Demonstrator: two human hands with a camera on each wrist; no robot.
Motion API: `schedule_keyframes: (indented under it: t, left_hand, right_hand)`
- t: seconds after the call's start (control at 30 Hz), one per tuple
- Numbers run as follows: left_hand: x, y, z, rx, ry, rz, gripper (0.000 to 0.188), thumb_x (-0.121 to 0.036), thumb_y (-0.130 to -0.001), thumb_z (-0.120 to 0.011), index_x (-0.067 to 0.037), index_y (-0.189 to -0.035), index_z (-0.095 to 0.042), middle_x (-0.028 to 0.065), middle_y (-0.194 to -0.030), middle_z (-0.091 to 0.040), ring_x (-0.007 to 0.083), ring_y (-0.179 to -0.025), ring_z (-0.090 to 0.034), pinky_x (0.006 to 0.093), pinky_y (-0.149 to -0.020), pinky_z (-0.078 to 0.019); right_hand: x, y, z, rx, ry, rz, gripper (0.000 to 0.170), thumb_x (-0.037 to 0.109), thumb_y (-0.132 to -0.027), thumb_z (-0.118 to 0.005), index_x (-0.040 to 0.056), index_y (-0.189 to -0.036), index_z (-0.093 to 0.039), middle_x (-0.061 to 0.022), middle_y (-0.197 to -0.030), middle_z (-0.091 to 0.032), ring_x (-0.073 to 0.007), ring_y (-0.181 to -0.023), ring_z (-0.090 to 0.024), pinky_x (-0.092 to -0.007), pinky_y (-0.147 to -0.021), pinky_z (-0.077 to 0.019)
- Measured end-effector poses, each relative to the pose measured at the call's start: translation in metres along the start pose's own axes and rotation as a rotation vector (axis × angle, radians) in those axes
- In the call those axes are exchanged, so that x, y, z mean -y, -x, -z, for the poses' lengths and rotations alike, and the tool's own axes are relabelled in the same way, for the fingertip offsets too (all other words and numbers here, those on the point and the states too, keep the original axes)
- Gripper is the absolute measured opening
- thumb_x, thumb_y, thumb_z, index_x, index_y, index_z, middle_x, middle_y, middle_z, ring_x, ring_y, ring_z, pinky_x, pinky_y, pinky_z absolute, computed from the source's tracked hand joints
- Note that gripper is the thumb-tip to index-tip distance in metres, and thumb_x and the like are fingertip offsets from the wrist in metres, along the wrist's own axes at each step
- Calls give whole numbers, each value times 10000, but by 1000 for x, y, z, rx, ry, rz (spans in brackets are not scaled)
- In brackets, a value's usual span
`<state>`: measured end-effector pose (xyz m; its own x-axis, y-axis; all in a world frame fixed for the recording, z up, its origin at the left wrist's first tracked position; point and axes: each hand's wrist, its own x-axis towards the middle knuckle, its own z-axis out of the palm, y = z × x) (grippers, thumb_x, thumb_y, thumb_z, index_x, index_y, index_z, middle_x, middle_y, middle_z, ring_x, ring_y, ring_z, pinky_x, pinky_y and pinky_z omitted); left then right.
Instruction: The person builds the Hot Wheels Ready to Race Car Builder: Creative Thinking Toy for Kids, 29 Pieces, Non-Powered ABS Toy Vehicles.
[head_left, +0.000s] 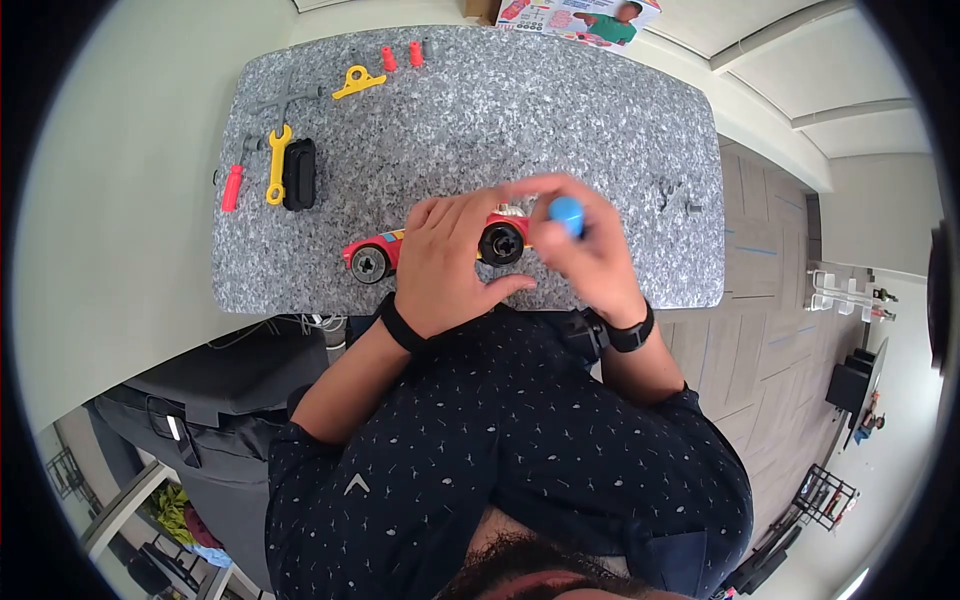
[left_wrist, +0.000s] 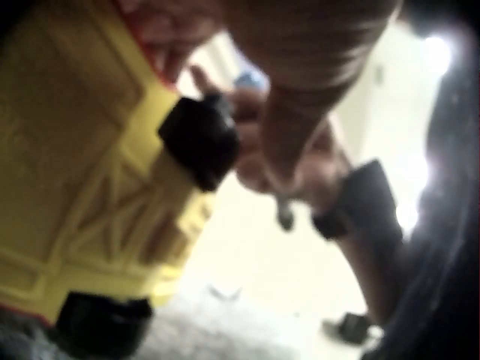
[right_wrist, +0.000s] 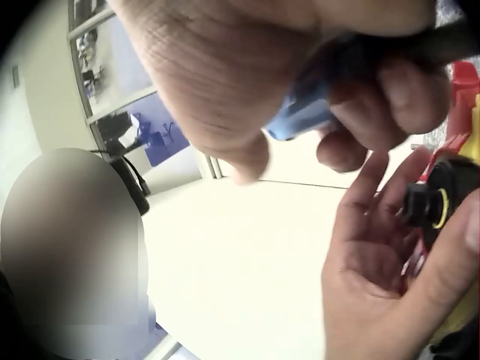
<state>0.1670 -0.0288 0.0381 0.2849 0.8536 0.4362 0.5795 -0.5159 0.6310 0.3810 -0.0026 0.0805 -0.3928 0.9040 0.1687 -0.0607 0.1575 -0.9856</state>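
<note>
A red toy car (head_left: 348,255) stands near the table's front edge, two wheels facing the body. My left hand (head_left: 445,250) grips it over the middle; in the right wrist view the left hand (right_wrist: 375,262) is beside a black wheel (right_wrist: 446,180). The car's yellow underside (left_wrist: 75,135) fills the left of the left wrist view. At the car's right end, my right hand (head_left: 595,250) holds a blue-handled tool (head_left: 566,214), its fingers curled round the handle (right_wrist: 300,112). Where the tool's tip lies is hidden in the head view.
On the grey table (head_left: 520,110), a yellow wrench (head_left: 278,165), black piece (head_left: 299,174), red-handled tool (head_left: 232,188) and grey cross-shaped tool (head_left: 284,101) lie left. A yellow part (head_left: 358,82) and red pieces (head_left: 389,60) lie at the back; small grey parts (head_left: 693,208) right.
</note>
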Motion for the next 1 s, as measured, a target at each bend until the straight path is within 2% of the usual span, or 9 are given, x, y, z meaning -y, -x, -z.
schedule_keyframes:
  t: [0.17,0.27,0.4,0.43,0.57,0.63,0.73,0.83,1.0]
  left_hand:
    - [-1,0,0,14,15,-13,956,-599,-758,-957,-63,-1481,-635,92,-1299,-772,310,-1215,-713,492,-1102,-445]
    - [-1,0,0,28,-18,-21,857,-599,-774,-957,-74,-1389,-675,90,-1245,-779,336,-1199,-709,487,-1083,-451]
    - [-3,0,0,3,-44,-43,712,-549,-806,-947,-72,-1269,-693,96,-1160,-758,368,-1125,-699,500,-1054,-461]
    - [-3,0,1,-7,-39,-45,675,-528,-815,-946,-72,-1244,-694,99,-1141,-751,376,-1107,-695,505,-1047,-463]
    - [3,3,-4,-25,-27,-71,599,-477,-840,-932,-83,-1229,-705,88,-1114,-745,351,-1084,-689,513,-1042,-458]
    - [1,0,0,32,-57,-61,581,-514,-852,-921,-87,-1186,-714,42,-1060,-755,288,-1071,-709,494,-1033,-447]
    - [-8,-5,4,-151,163,-17,420,-392,-858,-944,-107,-1088,-739,25,-1000,-737,270,-982,-698,455,-991,-462]
    - [-1,-2,8,41,449,225,266,-244,-876,-935,-115,-1028,-760,27,-972,-733,265,-909,-677,417,-943,-477]
    - [7,-4,5,6,419,112,187,-155,-899,-897,-113,-1033,-773,48,-961,-732,275,-889,-668,424,-934,-493]
  right_hand:
    - [12,-12,-6,-19,-686,351,535,473,-1221,-419,-28,-1252,-605,-112,-871,-605,-192,-766,-560,-373,-716,-486]
    - [2,-16,-17,13,-670,331,539,477,-1218,-424,-27,-1283,-603,-110,-861,-607,-188,-780,-572,-371,-742,-494]
    - [-11,-21,-29,30,-550,362,354,306,-1216,-511,-11,-1311,-637,-98,-936,-642,-179,-859,-597,-359,-803,-508]
    - [-12,-23,-19,50,-218,466,290,233,-1193,-569,-10,-1289,-696,-107,-1008,-682,-200,-876,-611,-363,-828,-513]
    - [2,-19,-15,160,140,521,408,354,-1215,-508,21,-1272,-736,-189,-1136,-709,-256,-993,-674,-405,-879,-553]
    - [4,-17,-23,125,124,513,450,371,-1219,-478,13,-1299,-739,-194,-1154,-716,-270,-1016,-679,-421,-890,-555]
    - [7,-15,-20,84,176,499,487,356,-1214,-426,2,-1357,-728,-251,-1275,-725,-331,-1136,-710,-467,-994,-564]
    - [9,-15,-15,43,152,482,468,313,-1202,-433,0,-1408,-715,-292,-1363,-712,-376,-1239,-719,-497,-1079,-562]
    - [12,-12,-13,18,139,449,381,212,-1163,-551,-15,-1412,-729,-296,-1395,-711,-382,-1252,-747,-491,-1081,-594]
